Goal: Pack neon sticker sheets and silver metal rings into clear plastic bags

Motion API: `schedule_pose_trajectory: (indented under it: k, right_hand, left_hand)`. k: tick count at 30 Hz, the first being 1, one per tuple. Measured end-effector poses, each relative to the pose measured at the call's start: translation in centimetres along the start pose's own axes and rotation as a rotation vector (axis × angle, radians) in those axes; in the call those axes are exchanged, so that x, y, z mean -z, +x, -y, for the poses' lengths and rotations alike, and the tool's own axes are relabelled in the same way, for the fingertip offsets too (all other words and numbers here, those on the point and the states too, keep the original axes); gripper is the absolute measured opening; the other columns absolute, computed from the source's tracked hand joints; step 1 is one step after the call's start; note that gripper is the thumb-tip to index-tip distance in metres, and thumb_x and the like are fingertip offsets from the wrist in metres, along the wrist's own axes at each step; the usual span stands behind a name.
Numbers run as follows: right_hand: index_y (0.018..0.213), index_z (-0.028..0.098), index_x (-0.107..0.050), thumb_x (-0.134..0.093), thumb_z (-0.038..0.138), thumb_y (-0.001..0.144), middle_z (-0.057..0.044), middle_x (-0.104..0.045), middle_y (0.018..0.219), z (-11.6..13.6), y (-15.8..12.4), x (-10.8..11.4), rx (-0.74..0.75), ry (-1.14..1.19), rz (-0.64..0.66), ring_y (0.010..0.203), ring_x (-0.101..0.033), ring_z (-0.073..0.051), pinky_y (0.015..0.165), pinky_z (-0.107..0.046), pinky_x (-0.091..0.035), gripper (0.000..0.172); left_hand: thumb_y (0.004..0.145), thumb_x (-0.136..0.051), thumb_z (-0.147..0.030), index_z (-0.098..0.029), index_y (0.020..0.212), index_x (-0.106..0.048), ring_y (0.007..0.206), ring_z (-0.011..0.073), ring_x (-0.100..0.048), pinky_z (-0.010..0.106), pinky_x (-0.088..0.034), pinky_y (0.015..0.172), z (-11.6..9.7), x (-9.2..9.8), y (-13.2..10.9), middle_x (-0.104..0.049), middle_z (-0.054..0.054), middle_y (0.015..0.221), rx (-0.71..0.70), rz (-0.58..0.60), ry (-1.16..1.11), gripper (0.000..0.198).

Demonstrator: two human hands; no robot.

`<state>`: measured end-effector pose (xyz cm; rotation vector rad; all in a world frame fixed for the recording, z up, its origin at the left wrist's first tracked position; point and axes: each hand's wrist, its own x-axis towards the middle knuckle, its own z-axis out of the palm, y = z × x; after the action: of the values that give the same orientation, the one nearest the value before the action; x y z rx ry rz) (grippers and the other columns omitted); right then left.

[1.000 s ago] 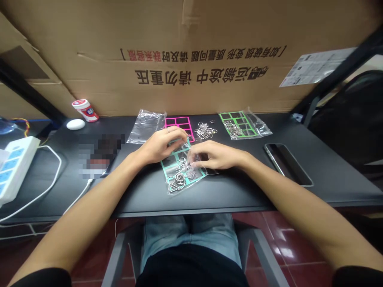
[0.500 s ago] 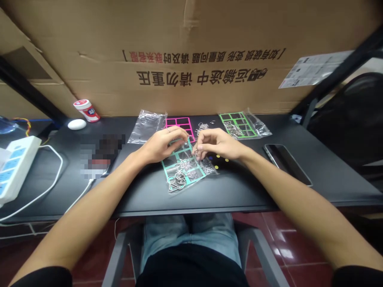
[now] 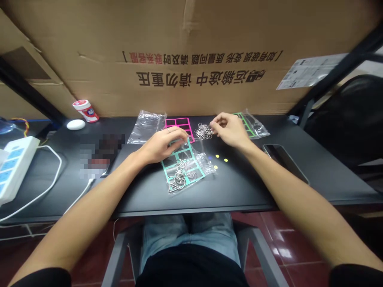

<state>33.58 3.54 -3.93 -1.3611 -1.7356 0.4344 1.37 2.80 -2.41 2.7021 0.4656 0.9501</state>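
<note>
My left hand [image 3: 163, 144] is closed on the upper edge of a clear plastic bag [image 3: 201, 161], its fingertips curled over the edge. Through the film shows a teal grid card [image 3: 170, 160], and looped metal wire pieces [image 3: 178, 179] lie in the bag's lower part. At the right edge of a loose pile of bent metal wire pieces [image 3: 203, 130], my right hand [image 3: 229, 128] has thumb and forefinger brought together. Whether a piece is between those fingertips cannot be made out.
A pink grid card [image 3: 179, 121] lies behind my left hand beside a flat clear bag [image 3: 146, 126]. A bag with a green grid card [image 3: 245, 125] is partly behind my right hand. Yellow dots [image 3: 217, 156], a phone [image 3: 284, 161] and a white power strip [image 3: 18, 167] are also on the table.
My right hand has moved from the mouth of the plastic bag away to the back right, to the loose metal pile. My left hand keeps its hold on the bag.
</note>
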Motion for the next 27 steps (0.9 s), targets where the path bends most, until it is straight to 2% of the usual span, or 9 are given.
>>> schedule_pose_trajectory:
  k: [4,7,9,12,15,18,21,24,27]
  right_hand:
    - [0.101,0.023,-0.076,-0.075,0.035,0.093,-0.009,-0.084,0.1,0.5,-0.2,0.1,0.034,-0.121,-0.061,0.092,-0.078,-0.029,0.091,-0.048,-0.062,0.015]
    - [0.098,0.023,-0.078,-0.076,0.038,0.095,-0.008,-0.084,0.099,2.2,-1.0,0.4,0.126,-0.003,-0.007,0.089,-0.077,-0.027,0.088,-0.045,-0.062,0.015]
    - [0.096,0.023,-0.078,-0.08,0.041,0.095,-0.006,-0.083,0.094,3.7,-1.9,0.5,0.163,0.184,0.152,0.082,-0.077,-0.024,0.081,-0.041,-0.064,0.018]
    - [0.103,0.023,-0.083,-0.083,0.041,0.095,-0.004,-0.083,0.085,5.4,-3.3,0.2,0.131,0.369,0.515,0.073,-0.077,-0.022,0.074,-0.038,-0.066,0.02]
    - [0.114,0.025,-0.087,-0.084,0.042,0.096,-0.006,-0.086,0.104,5.9,-4.0,-0.8,0.228,0.355,0.695,0.088,-0.081,-0.024,0.08,-0.038,-0.067,0.025]
    - [0.128,0.028,-0.086,-0.081,0.043,0.101,-0.009,-0.082,0.129,5.7,-4.2,-2.0,0.465,0.234,0.725,0.108,-0.078,-0.026,0.096,-0.041,-0.065,0.031]
    - [0.145,0.03,-0.079,-0.072,0.042,0.109,-0.011,-0.075,0.135,5.7,-4.5,-2.9,0.606,0.074,0.727,0.114,-0.075,-0.027,0.102,-0.044,-0.062,0.039]
    - [0.147,0.028,-0.076,-0.065,0.044,0.112,-0.013,-0.071,0.134,5.8,-4.9,-3.1,0.659,-0.084,0.737,0.11,-0.072,-0.027,0.096,-0.042,-0.062,0.04]
    - [0.131,0.021,-0.077,-0.062,0.044,0.113,-0.013,-0.071,0.122,5.7,-4.8,-2.9,0.674,-0.131,0.74,0.098,-0.068,-0.025,0.085,-0.038,-0.059,0.032]
  left_hand:
    - [0.112,-0.059,-0.019,-0.024,0.123,-0.07,0.123,0.0221,-0.075,0.043,-0.062,0.106,-0.1,0.0,0.0,-0.079,0.009,0.127,0.003,0.0,-0.002,0.016]
    - [0.113,-0.059,-0.02,-0.024,0.122,-0.07,0.123,0.0217,-0.075,0.042,-0.062,0.106,-0.2,0.0,0.0,-0.079,0.009,0.127,0.019,0.002,-0.009,0.015]
    - [0.113,-0.058,-0.021,-0.023,0.121,-0.07,0.123,0.0216,-0.075,0.042,-0.061,0.107,-0.2,-0.1,0.0,-0.079,0.008,0.127,0.033,0.005,-0.015,0.014]
    - [0.114,-0.058,-0.022,-0.023,0.119,-0.07,0.123,0.022,-0.074,0.041,-0.061,0.106,-0.2,-0.1,0.0,-0.078,0.009,0.125,0.032,0.003,-0.012,0.013]
    - [0.113,-0.059,-0.022,-0.022,0.118,-0.07,0.121,0.0224,-0.075,0.041,-0.061,0.104,-0.2,-0.1,0.0,-0.079,0.009,0.123,0.03,-0.007,-0.008,0.013]
    - [0.113,-0.058,-0.022,-0.023,0.119,-0.07,0.121,0.0227,-0.075,0.042,-0.062,0.104,-0.3,-0.1,0.0,-0.079,0.009,0.123,0.035,-0.007,-0.009,0.013]
    - [0.113,-0.058,-0.021,-0.022,0.119,-0.071,0.122,0.0227,-0.075,0.042,-0.062,0.105,-0.3,-0.1,0.0,-0.079,0.01,0.125,0.035,-0.004,-0.016,0.014]
    - [0.113,-0.058,-0.021,-0.022,0.119,-0.071,0.121,0.0224,-0.075,0.042,-0.062,0.105,-0.3,-0.2,0.0,-0.079,0.01,0.125,0.029,-0.002,-0.019,0.014]
    - [0.113,-0.059,-0.021,-0.022,0.12,-0.07,0.121,0.0223,-0.075,0.042,-0.062,0.104,-0.1,-0.3,0.0,-0.079,0.01,0.125,0.014,-0.008,-0.015,0.014]
